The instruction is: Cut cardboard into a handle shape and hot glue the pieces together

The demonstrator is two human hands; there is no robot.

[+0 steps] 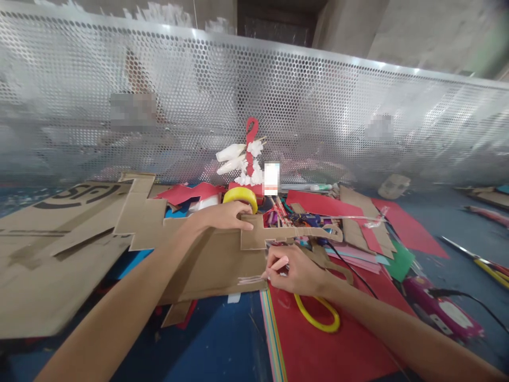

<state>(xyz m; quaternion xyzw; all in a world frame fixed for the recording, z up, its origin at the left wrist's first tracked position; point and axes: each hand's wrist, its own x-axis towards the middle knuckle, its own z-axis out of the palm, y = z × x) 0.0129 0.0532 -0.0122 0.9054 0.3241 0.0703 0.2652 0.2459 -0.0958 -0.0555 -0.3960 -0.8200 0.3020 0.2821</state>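
My left hand (228, 216) is at a cut-out cardboard shape (254, 240), its thumb over the front and its fingers by the upper edge. That stepped cutout has a long narrow arm reaching right and overlaps a larger cardboard sheet (207, 265). Pinched in my right hand (296, 270) is a pale pink crayon-like stick (281, 262); its exact kind is unclear. Its tip is at the sheet's right edge, beside several pale streaks (250, 279). Just behind my left hand stands a yellow tape roll (241, 196). Under my right wrist lies a yellow loop handle (318, 317).
Red paper (338, 339) tops a coloured stack at front right. A magenta device (445, 307) with a black cable and scissors (477, 261) lie rightward. A large cardboard piece (47, 265) covers the left. Behind stand a red-and-white craft piece (249, 159) and a perforated metal panel (318, 106).
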